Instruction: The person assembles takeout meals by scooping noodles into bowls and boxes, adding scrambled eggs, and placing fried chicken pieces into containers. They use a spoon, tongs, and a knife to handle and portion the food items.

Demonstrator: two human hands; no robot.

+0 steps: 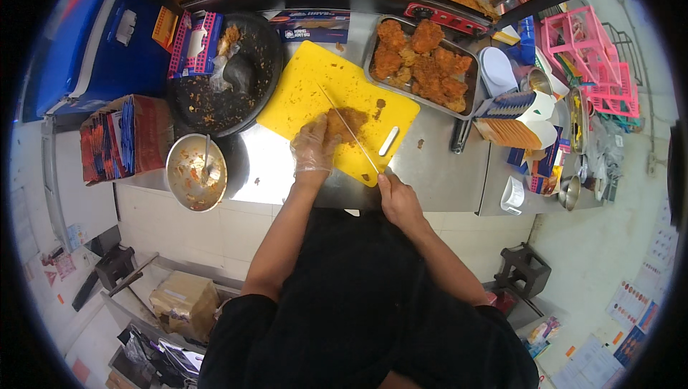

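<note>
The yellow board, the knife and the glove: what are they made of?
Board: probably matte plastic, since its yellow is even. Knife: likely a metal blade, being straight and pale; too thin here to judge its shine. Glove: thin, clear, slightly shiny plastic, it seems, because it wrinkles and the left hand shows through.

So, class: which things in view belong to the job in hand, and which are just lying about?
In use:
knife, in the right hand
browned food, touched by gloved left hand
yellow cutting board beneath
metal tray of similar food, probably

Apparently lying about:
metal bowl with spoon
black basin
blue box
pink baskets
</note>
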